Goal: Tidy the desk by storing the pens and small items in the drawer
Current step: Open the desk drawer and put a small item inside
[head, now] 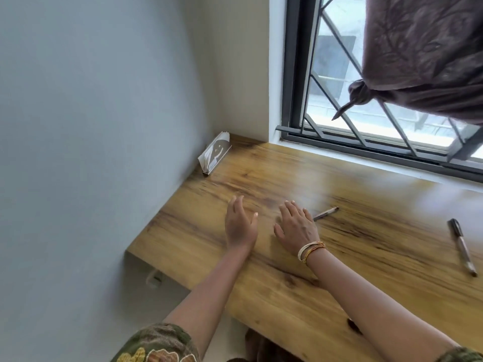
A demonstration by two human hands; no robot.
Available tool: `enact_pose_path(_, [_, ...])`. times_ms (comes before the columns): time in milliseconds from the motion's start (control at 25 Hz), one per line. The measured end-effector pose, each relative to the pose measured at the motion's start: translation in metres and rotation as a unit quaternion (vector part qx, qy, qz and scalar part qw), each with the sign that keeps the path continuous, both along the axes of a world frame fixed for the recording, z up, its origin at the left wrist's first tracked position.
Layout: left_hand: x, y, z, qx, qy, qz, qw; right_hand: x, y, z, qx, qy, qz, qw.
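Napkin holder (214, 155): far left corner of desk (366, 257), against wall; leave.
Left hand (240, 226): spread flat, empty, over desk.
Right hand (298, 229): fingers splayed, empty; I see it just beside near pen.
Near pen (326, 213): lies flat. I judge it light, stiff, smooth, prone to roll; pinch mid-barrel.
Far pen (462, 246): flat, well right; same handling.
Drawer: not in view.

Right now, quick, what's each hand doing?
Left hand: open, holding nothing.
Right hand: open, flat over the desk, holding nothing; a pen lies beside it.
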State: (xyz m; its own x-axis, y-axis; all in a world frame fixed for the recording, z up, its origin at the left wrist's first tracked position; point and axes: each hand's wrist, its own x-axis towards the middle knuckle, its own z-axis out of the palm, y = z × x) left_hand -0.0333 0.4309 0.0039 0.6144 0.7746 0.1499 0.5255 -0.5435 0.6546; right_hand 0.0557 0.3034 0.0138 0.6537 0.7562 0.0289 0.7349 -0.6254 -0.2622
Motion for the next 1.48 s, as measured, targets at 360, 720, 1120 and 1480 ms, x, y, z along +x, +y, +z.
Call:
enact_pose_path(360, [-0.043,-0.159,-0.004,0.016,0.110,-0.082,0.990,-0.035,-0.146,0.005,-0.003,0.020,-0.010,1.000])
enact_pose_path(720, [-0.116,-0.234,-0.020,0.058,0.227,-0.140,0.962,-0.084,-0.238,-0.005,0.097,0.028,-0.151,0.983])
enact_pose_path(1120, [-0.161,-0.340,-0.012,0.051,0.285,-0.195,0.937,-0.199,-0.389,-0.014,0.333,0.138,-0.313,0.879])
enact_pose_path(1480, [-0.142,-0.392,-0.028,0.144,0.367,-0.312,0.865,-0.172,-0.483,-0.097,0.510,0.572,-0.570,0.294])
